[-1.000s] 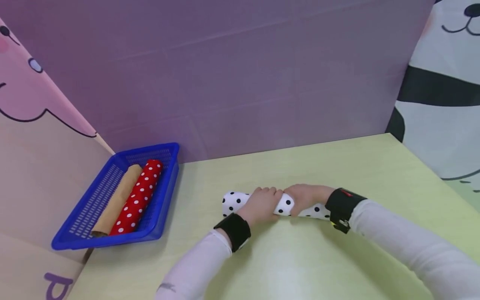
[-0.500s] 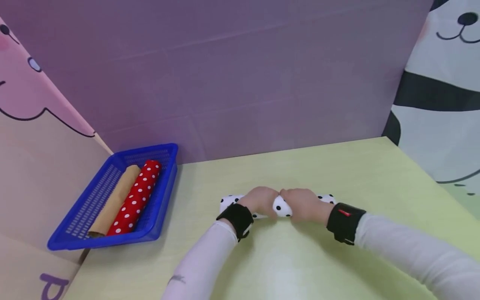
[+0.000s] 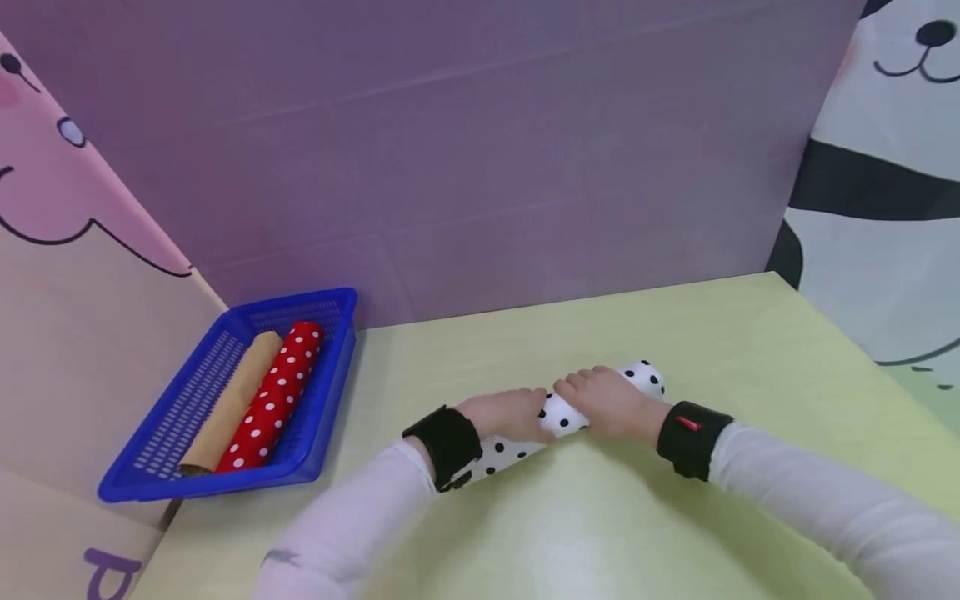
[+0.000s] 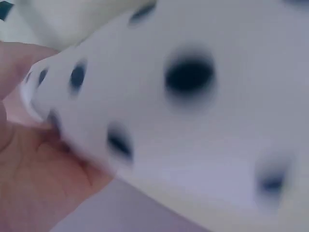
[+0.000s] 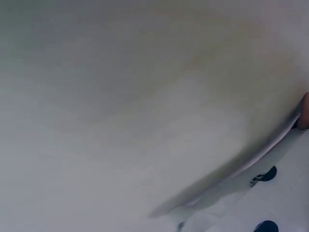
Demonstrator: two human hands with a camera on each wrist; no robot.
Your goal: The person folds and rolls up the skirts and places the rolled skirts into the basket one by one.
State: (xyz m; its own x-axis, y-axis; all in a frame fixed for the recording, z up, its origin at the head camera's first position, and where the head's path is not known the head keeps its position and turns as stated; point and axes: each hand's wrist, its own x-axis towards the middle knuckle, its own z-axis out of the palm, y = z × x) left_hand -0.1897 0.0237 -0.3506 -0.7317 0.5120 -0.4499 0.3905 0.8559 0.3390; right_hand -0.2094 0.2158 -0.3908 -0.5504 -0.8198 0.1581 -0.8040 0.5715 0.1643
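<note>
A white roll with black dots (image 3: pixel 564 415) lies at a slant over the table, its right end farther away and its left end nearer. My left hand (image 3: pixel 512 414) grips it left of the middle, and the thumb side shows in the left wrist view around the dotted roll (image 4: pixel 145 92). Close beside it, my right hand (image 3: pixel 611 402) grips the roll with fingers curled over the top. Part of the dotted surface (image 5: pixel 285 193) and a bit of a finger appear at the right edge of the right wrist view. The black wrist strap and left hand cover some of the roll.
A blue plastic basket (image 3: pixel 341 367) stands at the table's left. Inside lie a brown roll (image 3: pixel 232 404) and a red roll with white dots (image 3: pixel 273 396), side by side. A purple cloth (image 3: pixel 480 167) hangs behind the pale table (image 3: pixel 712 325).
The roll has turned from nearly level to slanted, its right end moving away and its left end nearer. Both hands keep hold; the wrists twisted inward and back during the turn.
</note>
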